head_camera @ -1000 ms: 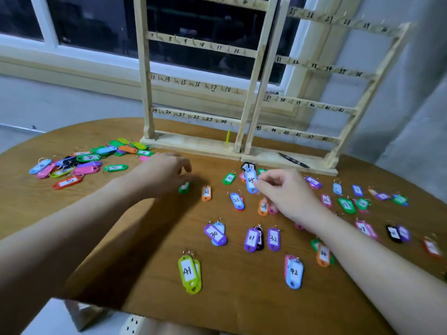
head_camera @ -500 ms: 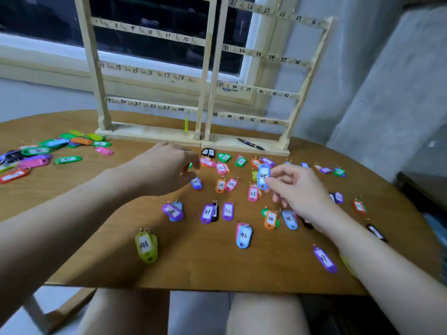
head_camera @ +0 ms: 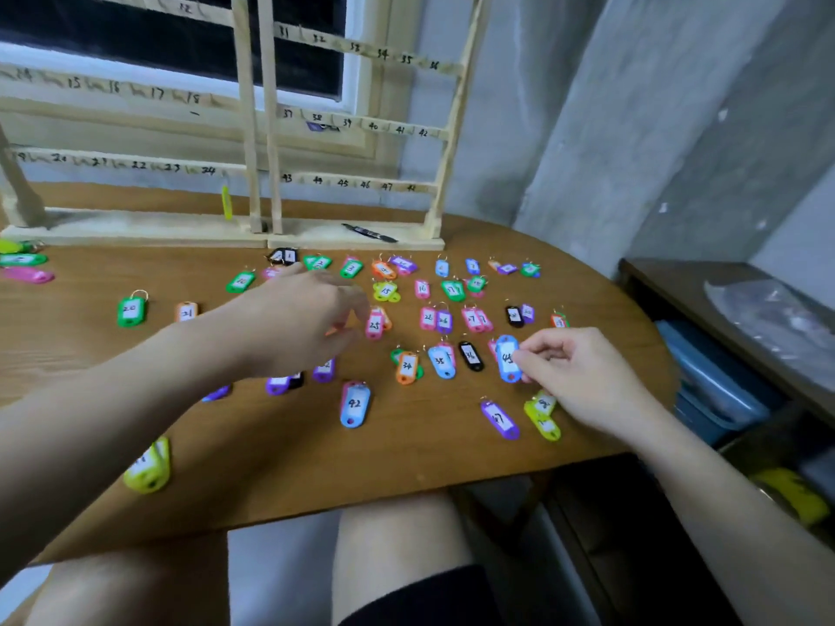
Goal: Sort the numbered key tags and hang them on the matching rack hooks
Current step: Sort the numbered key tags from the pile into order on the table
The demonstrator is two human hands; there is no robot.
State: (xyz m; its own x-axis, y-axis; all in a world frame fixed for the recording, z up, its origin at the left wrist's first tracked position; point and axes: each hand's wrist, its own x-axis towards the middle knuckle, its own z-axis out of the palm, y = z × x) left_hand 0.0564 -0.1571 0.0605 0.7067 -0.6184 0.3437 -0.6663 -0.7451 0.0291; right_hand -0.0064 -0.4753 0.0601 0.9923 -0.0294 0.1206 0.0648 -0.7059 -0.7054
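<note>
**Hands at work over a table of numbered tags**

A person is sitting at a brown wooden table (head_camera: pixel 280 472), knees showing below its near edge. Along the far edge a pale wooden rack (head_camera: pixel 264 128) is standing upright, its rails carrying handwritten numbers, among them 15 to 24 on the left half and 31 to 47 on the right. One yellow tag (head_camera: pixel 226 203) is hanging under the 24 mark, and a purple tag (head_camera: pixel 319 126) is hanging near 38. A dark pen (head_camera: pixel 370 233) is lying on the rack's base toward the right.

The left hand (head_camera: pixel 300 323) is reaching over the middle of the table, fingers curled downward toward a pink tag marked 25 (head_camera: pixel 375 325); whether it is gripping anything cannot be told. The right hand (head_camera: pixel 583 377) is working near the right edge, thumb and forefinger pinching a blue tag marked 45 (head_camera: pixel 508 359), which is being held tilted just above the surface.

Coloured tags are lying scattered across the table in loose rows. A blue tag marked 42 (head_camera: pixel 355 404) is lying near the middle, toward the near edge, with an orange 34 tag (head_camera: pixel 407 367) and a black 36 tag (head_camera: pixel 471 356) just beyond it. A green 20 tag (head_camera: pixel 131 311) is lying toward the left. A yellow-green pair (head_camera: pixel 149 467) is lying close to the near edge, partly hidden by the left forearm. More tags are bunched at the left edge (head_camera: pixel 25 266).
</note>
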